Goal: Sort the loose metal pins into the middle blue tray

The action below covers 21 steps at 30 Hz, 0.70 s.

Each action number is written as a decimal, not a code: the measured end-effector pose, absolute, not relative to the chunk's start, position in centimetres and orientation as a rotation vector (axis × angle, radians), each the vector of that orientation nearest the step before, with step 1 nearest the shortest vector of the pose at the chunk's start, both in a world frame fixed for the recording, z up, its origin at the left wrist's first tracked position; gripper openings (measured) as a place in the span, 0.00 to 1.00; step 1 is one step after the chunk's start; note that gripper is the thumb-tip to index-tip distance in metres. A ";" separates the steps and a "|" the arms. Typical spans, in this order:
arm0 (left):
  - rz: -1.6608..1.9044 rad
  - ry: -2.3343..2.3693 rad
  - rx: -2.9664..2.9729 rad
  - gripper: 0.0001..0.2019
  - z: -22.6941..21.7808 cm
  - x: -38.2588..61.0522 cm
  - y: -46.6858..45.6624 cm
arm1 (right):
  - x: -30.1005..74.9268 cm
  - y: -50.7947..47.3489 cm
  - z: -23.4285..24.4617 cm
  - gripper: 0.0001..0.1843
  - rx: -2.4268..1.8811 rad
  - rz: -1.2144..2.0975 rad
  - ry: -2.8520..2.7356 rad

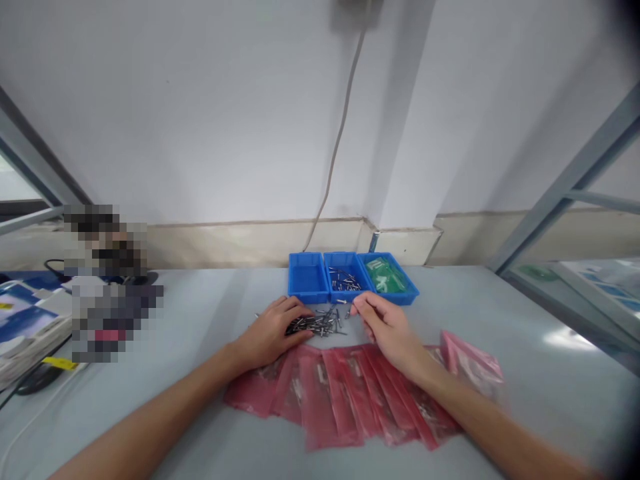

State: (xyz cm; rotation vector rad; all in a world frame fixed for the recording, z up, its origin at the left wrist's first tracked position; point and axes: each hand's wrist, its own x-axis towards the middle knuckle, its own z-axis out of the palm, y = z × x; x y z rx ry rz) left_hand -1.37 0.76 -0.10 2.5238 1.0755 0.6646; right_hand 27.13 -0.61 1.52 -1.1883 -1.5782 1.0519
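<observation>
Pressure from your left hand (270, 331), cupped unclenched around the pin pile (323, 324), could scatter it; your right hand (386, 327), right of the pile, seems to pinch one pin (342, 302), which a loose grip could drop; a low reach could drag the red bags (330, 407), nearer you than the pile.

Even, soft light; glare whitens tabletop (565, 341) at right; faint shadows band wall (225, 133); right corners darken; pixelation, left

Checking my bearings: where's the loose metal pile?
In the head view, the metal pile lies just below centre, at the left hand, between the blue trays and the red bags.
</observation>
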 end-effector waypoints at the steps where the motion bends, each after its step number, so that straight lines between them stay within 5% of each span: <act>1: 0.666 1.076 2.526 0.13 -0.1 -1.4 0.8 | 27.1 -0.6 1.5 0.27 -1.193 1.099 -1.547; 11: 0.649 1.077 2.524 0.13 0.0 -1.4 0.7 | 26.7 -1.1 2.3 0.16 -1.125 1.191 -1.511; 21: 0.680 1.065 2.527 0.14 -0.4 -1.5 0.8 | 26.7 -2.1 2.8 0.09 -1.097 0.810 -1.798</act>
